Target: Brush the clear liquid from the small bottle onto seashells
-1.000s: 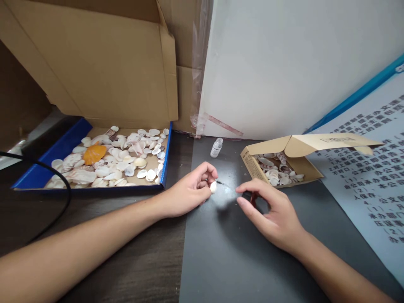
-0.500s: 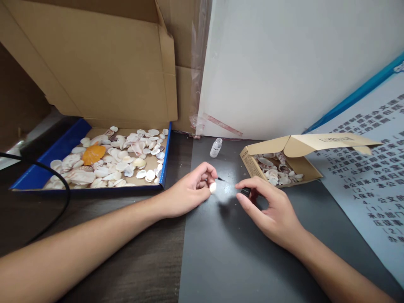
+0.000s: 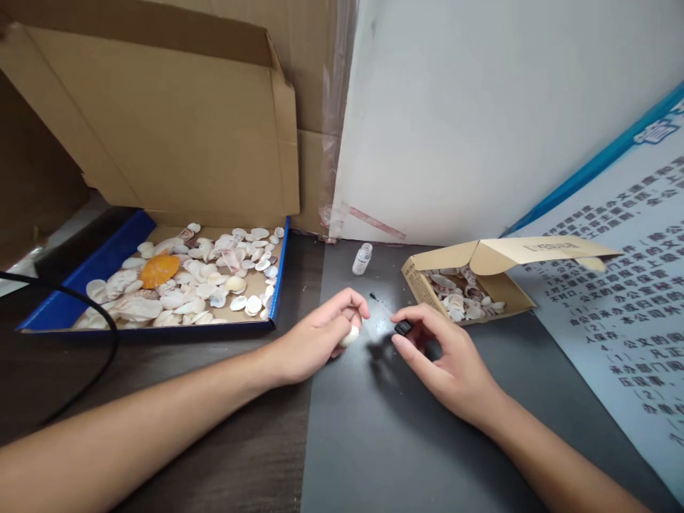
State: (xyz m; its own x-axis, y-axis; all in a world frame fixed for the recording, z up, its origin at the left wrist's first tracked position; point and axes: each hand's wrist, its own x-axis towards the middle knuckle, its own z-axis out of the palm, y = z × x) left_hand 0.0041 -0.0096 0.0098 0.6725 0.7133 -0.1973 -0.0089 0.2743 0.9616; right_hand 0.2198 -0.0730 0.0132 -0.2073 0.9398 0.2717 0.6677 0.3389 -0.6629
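Observation:
Between the fingers and thumb of my left hand (image 3: 323, 333) is a small white seashell (image 3: 350, 336), partly hidden by the fingertips. My right hand (image 3: 447, 362) is closed on a small black cap (image 3: 403, 327), pinched to the right of the shell and apart from it. A little glass bottle (image 3: 362, 258) with a pale label stands upright and uncapped beyond both hands. Between the bottle and my hands is a tiny dark thing (image 3: 372, 296), too small to make out.
On the left, a blue-edged cardboard box (image 3: 282, 274) holds many pale shells and one orange scallop shell (image 3: 159, 271). A smaller open carton (image 3: 425, 293) with shells stands at right, beside a printed sheet (image 3: 614, 342). A black cable (image 3: 115, 349) curves at far left.
My left hand has turned the shell and drawn it slightly down and left. The black cap has tilted in my right hand, which shifted a little left. The view has also moved slightly.

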